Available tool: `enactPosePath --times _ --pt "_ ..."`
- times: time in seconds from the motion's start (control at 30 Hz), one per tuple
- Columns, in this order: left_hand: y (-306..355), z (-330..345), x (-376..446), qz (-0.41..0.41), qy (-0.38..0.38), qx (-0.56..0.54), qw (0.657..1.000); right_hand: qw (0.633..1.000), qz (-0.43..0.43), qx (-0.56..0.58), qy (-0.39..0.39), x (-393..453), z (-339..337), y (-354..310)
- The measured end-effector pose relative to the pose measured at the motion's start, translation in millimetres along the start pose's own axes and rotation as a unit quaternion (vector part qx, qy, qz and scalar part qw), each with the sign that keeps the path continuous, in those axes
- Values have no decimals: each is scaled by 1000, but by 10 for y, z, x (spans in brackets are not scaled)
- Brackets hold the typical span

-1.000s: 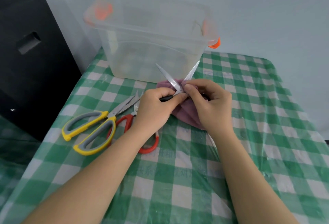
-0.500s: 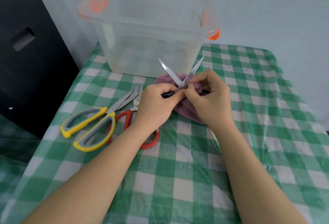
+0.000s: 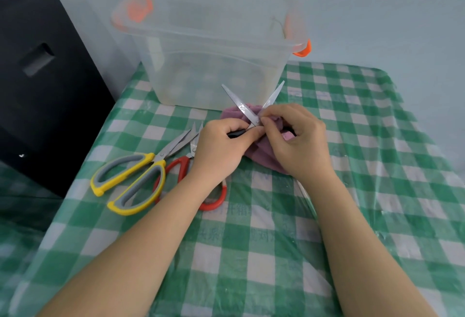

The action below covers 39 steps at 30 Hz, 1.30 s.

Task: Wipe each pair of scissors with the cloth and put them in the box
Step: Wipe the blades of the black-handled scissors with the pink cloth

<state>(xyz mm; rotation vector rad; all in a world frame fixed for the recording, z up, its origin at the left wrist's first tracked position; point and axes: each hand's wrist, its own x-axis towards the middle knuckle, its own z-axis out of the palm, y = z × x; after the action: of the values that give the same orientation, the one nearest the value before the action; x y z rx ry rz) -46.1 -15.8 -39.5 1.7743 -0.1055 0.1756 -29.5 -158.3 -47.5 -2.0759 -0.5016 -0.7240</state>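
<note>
Cabinet panelling [image 3: 37,65], dark and with a recessed slot, is seen at the far left, well to the left of the clear box [image 3: 214,47]. Taken as the landmark, the box stands at the back of the green checked tablecloth [image 3: 276,253]; it is translucent, with orange latches at both ends. In front of the box and to its left, the yellow-handled scissors [image 3: 130,180] are laid flat with blades closed and pointing toward the box. Just to their right, the red-handled scissors [image 3: 183,165] are laid flat as well, their handle loops partly hidden under the left forearm and touching the yellow handle.

Directly in front of the box, the left hand [image 3: 221,148] is curled round the dark handle of the third scissors [image 3: 241,107], which are held above the cloth with the blades spread in a V toward the box wall. Beneath and behind those blades, the purple cloth [image 3: 261,153] is bunched on the table, close to the front of the box. The right hand [image 3: 299,140], in front of the box's right half, is seen pinching at the pivot of the blades, with cloth gathered under its fingers; whether cloth is caught between fingertips and metal cannot be told.
</note>
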Motion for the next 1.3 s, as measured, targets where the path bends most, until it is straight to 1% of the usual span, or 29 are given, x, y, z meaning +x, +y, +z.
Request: enactPosePath --times 0.1,0.17,0.27,0.37,0.43,0.57,0.83,0.93,1.1,1.3 --pt "-7 -6 8 -7 -2 -4 1000 1000 -15 2 -8 -6 -10 13" --pt "-3 -4 19 -7 -3 -6 1000 998 33 49 8 1 -11 -17" --pt "-1 -5 30 -10 -5 -10 1000 981 127 145 25 23 -13 -95" --pt "3 2 37 -15 -6 -14 1000 970 165 177 21 51 -34 -135" --pt "10 2 36 -14 -6 -15 1000 970 167 177 13 67 -62 -140" --pt "5 1 38 -18 -1 -24 1000 974 150 169 -28 60 -81 -139" --pt "-2 13 14 24 1 19 1000 962 209 173 20 60 5 -170" --pt "-8 15 16 30 7 23 999 957 216 194 13 65 -8 -178" --pt "-17 11 18 13 2 10 1000 950 231 211 -3 65 -60 -171" --pt "-7 -8 32 0 0 -3 1000 913 285 292 16 106 -125 -187"
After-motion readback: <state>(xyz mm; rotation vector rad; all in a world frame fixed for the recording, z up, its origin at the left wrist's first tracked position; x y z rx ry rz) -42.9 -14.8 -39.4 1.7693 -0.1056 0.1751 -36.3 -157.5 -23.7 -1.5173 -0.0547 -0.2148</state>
